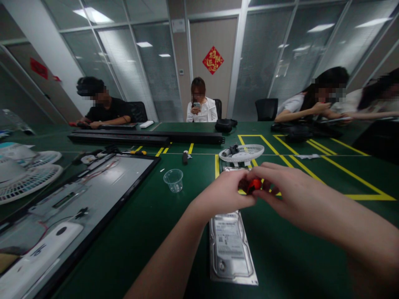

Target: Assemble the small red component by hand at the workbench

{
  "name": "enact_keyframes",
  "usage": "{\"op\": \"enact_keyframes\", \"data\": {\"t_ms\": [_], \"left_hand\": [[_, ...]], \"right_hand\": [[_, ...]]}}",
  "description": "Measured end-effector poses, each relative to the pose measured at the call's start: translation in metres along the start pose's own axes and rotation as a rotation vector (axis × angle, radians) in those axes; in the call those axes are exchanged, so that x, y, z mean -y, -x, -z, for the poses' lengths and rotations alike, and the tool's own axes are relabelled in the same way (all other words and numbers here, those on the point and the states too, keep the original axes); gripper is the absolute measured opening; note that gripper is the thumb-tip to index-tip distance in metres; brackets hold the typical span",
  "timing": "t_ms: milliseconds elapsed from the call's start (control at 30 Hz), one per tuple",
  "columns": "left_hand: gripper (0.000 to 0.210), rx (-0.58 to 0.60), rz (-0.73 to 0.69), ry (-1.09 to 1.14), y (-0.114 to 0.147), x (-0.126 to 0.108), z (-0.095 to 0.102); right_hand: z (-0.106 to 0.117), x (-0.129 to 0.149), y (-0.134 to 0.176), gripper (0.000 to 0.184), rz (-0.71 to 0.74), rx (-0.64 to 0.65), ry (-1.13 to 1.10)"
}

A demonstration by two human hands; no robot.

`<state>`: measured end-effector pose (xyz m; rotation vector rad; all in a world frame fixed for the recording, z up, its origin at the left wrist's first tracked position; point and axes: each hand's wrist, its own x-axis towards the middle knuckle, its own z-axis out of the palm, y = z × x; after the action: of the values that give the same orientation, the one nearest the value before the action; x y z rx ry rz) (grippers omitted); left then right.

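Observation:
A small red-and-black handle (255, 185), like that of a screwdriver, is held between my two hands over the table. My left hand (226, 193) closes round its near-left end, with the fingertips mostly hidden. Thumb and fingers of my right hand (282, 182) pinch the red end. Below and in front of my wrists lies a silver hard drive (230, 245), label side up. Just past my hands a second metal drive (237, 169) shows only its far edge, the rest covered by my fingers.
A clear plastic cup (173, 181) stands left of my hands. An opened flat panel (102, 199) with wires fills the left side, near white fan grilles (37, 176). Behind are a white grille dish (242, 152) with parts, long black bars (187, 137) and seated people.

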<state>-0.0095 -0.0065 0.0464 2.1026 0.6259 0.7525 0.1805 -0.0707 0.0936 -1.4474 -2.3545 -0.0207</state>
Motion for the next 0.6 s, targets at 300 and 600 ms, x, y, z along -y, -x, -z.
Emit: {"op": "enact_keyframes", "data": {"t_ms": [300, 600], "left_hand": [[0.025, 0.017, 0.008, 0.020, 0.0000, 0.0044, -0.0021], [0.023, -0.004, -0.006, -0.006, -0.0002, 0.0005, -0.0014]], "right_hand": [[-0.0016, -0.0009, -0.0014, 0.013, -0.141, 0.042, 0.078], [-0.0002, 0.0015, -0.0032, 0.021, -0.037, 0.026, 0.036]]}}
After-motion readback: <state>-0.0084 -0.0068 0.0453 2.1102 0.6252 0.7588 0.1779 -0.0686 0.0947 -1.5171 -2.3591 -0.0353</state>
